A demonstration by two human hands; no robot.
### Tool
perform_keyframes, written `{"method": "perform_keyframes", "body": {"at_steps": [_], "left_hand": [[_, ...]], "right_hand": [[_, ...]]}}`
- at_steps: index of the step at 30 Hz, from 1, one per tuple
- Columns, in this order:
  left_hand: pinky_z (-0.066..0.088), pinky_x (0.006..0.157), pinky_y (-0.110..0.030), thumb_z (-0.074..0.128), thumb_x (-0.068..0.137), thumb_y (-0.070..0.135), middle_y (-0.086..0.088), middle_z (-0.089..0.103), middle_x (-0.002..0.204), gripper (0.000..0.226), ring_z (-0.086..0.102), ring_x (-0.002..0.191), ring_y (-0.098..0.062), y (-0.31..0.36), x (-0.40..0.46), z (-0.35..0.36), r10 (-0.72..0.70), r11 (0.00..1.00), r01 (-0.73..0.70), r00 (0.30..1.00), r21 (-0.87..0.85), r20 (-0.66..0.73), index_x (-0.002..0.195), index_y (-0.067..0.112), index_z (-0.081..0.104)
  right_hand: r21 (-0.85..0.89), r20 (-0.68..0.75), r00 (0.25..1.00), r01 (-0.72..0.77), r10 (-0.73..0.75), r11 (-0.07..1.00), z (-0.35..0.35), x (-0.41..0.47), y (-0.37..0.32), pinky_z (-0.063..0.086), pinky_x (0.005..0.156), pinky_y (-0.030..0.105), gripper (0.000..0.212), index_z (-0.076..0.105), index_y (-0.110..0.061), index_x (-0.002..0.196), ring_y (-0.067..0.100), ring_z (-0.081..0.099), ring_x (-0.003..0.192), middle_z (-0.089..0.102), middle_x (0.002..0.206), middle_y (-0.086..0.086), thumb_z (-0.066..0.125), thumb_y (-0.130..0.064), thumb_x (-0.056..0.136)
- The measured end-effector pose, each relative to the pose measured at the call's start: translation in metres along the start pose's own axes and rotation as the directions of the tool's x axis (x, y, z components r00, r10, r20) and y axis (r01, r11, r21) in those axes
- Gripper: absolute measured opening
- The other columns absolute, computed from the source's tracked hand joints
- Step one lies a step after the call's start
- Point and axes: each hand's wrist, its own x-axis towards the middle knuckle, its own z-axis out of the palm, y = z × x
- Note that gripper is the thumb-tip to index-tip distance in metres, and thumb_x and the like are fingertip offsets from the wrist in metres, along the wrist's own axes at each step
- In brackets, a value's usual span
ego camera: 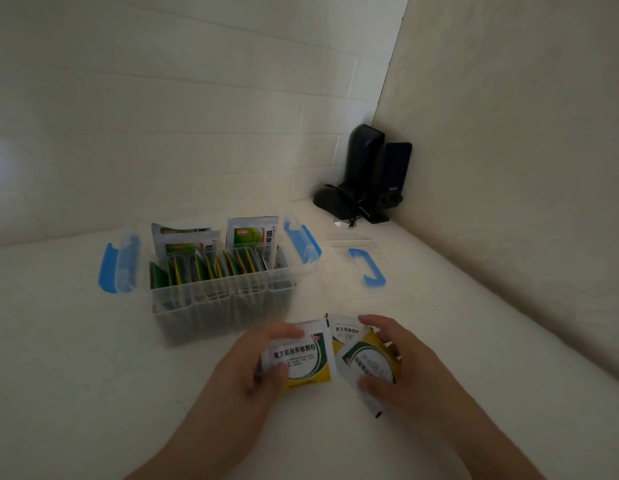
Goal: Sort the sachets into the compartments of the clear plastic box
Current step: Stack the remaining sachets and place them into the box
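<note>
The clear plastic box point(211, 306) with blue side latches stands open on the white table, several green-and-yellow sachets upright in its front compartments and taller white-and-green sachets point(252, 233) at the back. In front of it my left hand point(256, 362) grips a white, green and yellow sachet point(301, 362) by its left edge. My right hand point(401, 362) holds a few overlapping sachets point(363, 358) of the same kind, fingers over the top, thumb underneath.
The box's clear lid with a blue handle point(368, 268) lies flat to the right of the box. Two black speakers point(377, 174) with cables stand in the far right corner against the walls.
</note>
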Motion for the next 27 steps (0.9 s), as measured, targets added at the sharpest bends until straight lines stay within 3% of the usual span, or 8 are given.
{"method": "perform_keyframes", "body": {"at_steps": [3,6,10,13,16,20,24,27], "left_hand": [[0.048,0.07,-0.01,0.056,0.084,0.002,0.006,0.064,0.11,0.044,0.064,0.101,-0.014,-0.002,0.001,0.0,0.003,1.0,-0.002,1.0,0.019,-0.026,0.089,0.045,0.059],[0.049,0.069,-0.01,0.058,0.083,0.005,0.009,0.063,0.109,0.043,0.064,0.098,-0.012,-0.003,0.003,0.0,-0.011,0.999,0.013,0.998,0.03,-0.059,0.094,0.046,0.057],[0.05,0.073,-0.011,0.059,0.084,0.013,0.013,0.062,0.108,0.035,0.063,0.098,-0.006,0.004,0.002,0.001,-0.009,1.0,0.011,0.997,0.026,-0.07,0.094,0.046,0.059],[0.047,0.063,-0.006,0.06,0.082,0.022,0.01,0.067,0.093,0.019,0.064,0.084,0.005,0.019,0.001,0.005,0.036,0.992,-0.043,0.998,-0.121,-0.056,0.082,0.039,0.069],[0.052,0.066,-0.013,0.07,0.063,0.044,0.013,0.066,0.097,0.025,0.068,0.086,-0.005,0.02,0.0,0.007,0.024,0.983,-0.02,1.0,-0.181,0.017,0.088,0.048,0.066],[0.058,0.074,-0.027,0.067,0.061,0.037,0.012,0.067,0.095,0.034,0.068,0.086,-0.01,0.008,0.001,0.005,-0.01,1.0,0.009,0.996,-0.014,-0.093,0.089,0.051,0.058],[0.054,0.071,-0.016,0.062,0.074,0.024,0.015,0.065,0.095,0.036,0.062,0.088,0.003,0.011,0.002,0.0,0.014,0.998,-0.005,0.989,0.061,-0.145,0.091,0.053,0.049],[0.047,0.059,-0.007,0.057,0.083,0.005,0.02,0.06,0.092,0.049,0.057,0.084,0.01,0.014,0.002,-0.002,-0.001,0.997,0.014,0.986,0.079,-0.167,0.088,0.052,0.045]], "right_hand": [[0.32,0.004,1.0,-0.03,0.031,0.947,-0.005,-0.001,-0.007,0.049,0.058,0.013,0.038,0.052,-0.038,0.097,0.0,0.067,0.074,0.069,0.085,-0.009,0.066,-0.007,0.08],[0.677,-0.005,0.999,-0.034,0.051,0.735,-0.009,-0.004,-0.014,0.045,0.049,0.013,0.015,0.054,-0.01,0.082,0.01,0.064,0.058,0.07,0.064,0.002,0.062,0.003,0.081],[0.846,0.063,0.998,-0.065,0.022,0.529,-0.006,-0.007,-0.015,0.039,0.048,0.02,0.032,0.046,-0.012,0.074,0.018,0.055,0.059,0.067,0.07,0.013,0.074,-0.012,0.057],[0.86,0.037,0.999,-0.038,0.011,0.509,0.007,-0.006,-0.016,0.046,0.045,0.023,0.041,0.042,-0.008,0.08,0.021,0.065,0.062,0.07,0.072,0.011,0.074,-0.008,0.054],[0.831,-0.01,1.0,0.004,0.008,0.557,0.024,-0.004,-0.019,0.053,0.044,0.025,0.036,0.039,-0.004,0.082,0.021,0.069,0.064,0.072,0.074,0.009,0.068,-0.001,0.06],[0.762,0.045,0.999,-0.048,0.021,0.646,0.035,-0.003,-0.021,0.056,0.055,0.027,0.034,0.042,-0.008,0.084,0.019,0.069,0.072,0.071,0.081,0.009,0.069,-0.01,0.063],[0.283,-0.03,1.0,0.005,0.003,0.959,0.027,-0.001,-0.015,0.045,0.068,0.011,0.029,0.05,-0.03,0.079,-0.001,0.06,0.074,0.064,0.085,-0.009,0.077,-0.023,0.069],[-0.075,-0.166,0.975,0.135,-0.146,0.988,0.015,0.004,-0.005,0.033,0.082,0.003,0.036,0.048,-0.041,0.094,-0.007,0.046,0.096,0.044,0.102,-0.032,0.074,-0.03,0.071]]}}
